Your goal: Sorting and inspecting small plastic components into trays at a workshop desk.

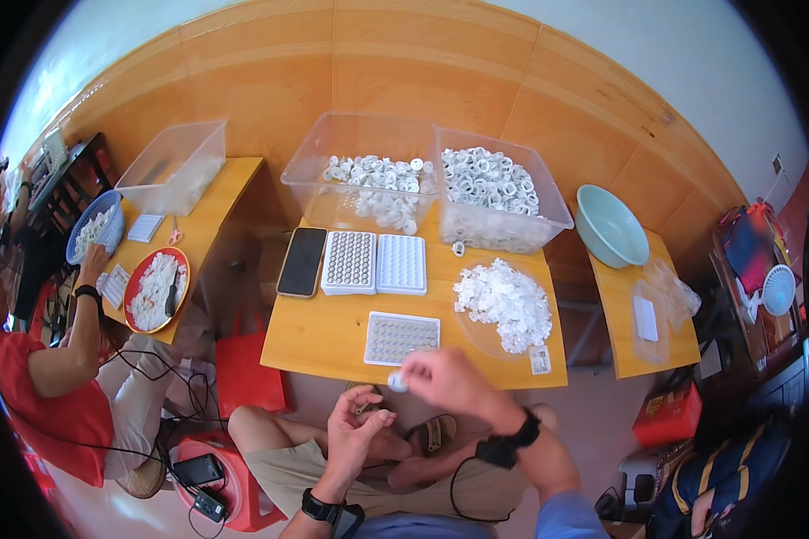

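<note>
My right hand is raised just off the table's front edge, its fingertips pinching a small round white plastic part. To its left my left hand hovers above my lap, fingers bent and apart, with nothing visible in it. A grid tray of small pale pieces lies near the front edge, just beyond my right hand. Right of that tray, small white plastic pieces are heaped on a transparent round plate. Behind sit a tray filled with metallic round pieces and a white grid tray.
Two transparent bins of white parts stand at the table's back. A phone lies on the left. A green basin is on the right table. At the left table a person in red handles pieces beside a blue basket.
</note>
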{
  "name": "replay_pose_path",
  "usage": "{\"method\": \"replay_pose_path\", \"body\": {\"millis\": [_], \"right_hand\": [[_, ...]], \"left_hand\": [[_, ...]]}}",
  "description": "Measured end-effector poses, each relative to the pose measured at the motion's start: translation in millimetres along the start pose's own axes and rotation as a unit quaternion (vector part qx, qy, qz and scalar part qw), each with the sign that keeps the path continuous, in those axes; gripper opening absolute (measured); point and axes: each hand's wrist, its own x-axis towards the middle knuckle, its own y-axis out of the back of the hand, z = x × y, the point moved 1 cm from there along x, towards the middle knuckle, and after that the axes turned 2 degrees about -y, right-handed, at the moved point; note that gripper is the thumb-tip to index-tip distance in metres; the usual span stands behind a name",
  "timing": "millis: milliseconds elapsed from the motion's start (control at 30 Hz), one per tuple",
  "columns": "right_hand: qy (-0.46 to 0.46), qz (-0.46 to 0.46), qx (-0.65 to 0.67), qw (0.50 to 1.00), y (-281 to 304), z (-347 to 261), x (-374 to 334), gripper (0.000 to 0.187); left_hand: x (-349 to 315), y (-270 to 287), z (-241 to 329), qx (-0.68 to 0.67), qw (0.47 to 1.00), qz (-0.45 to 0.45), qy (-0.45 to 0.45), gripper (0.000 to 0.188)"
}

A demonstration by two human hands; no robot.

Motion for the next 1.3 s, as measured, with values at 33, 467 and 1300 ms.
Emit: {"method": "replay_pose_path", "body": {"millis": [33, 467, 1300], "right_hand": [[-0.011, 0.012, -0.001, 1.000, 15.4, 0.4, 16.7, 0.007], [-0.029, 0.239, -0.332, 0.912, 119.2, 78.7, 148.3, 0.016], [-0.151, -0.062, 0.276, 0.947, 16.8, 8.2, 20.0, 0.012]], "left_hand": [[-0.3, 1.9, -2.0, 0.007, 1.000, -0.001, -0.001, 0.018], [-18.0, 34.7, -26.2, 0.095, 0.992, -0.064, 0.055, 0.011], [4.5, -0.9, 6.4, -0.105, 0.988, -0.053, 0.096, 0.042]]}}
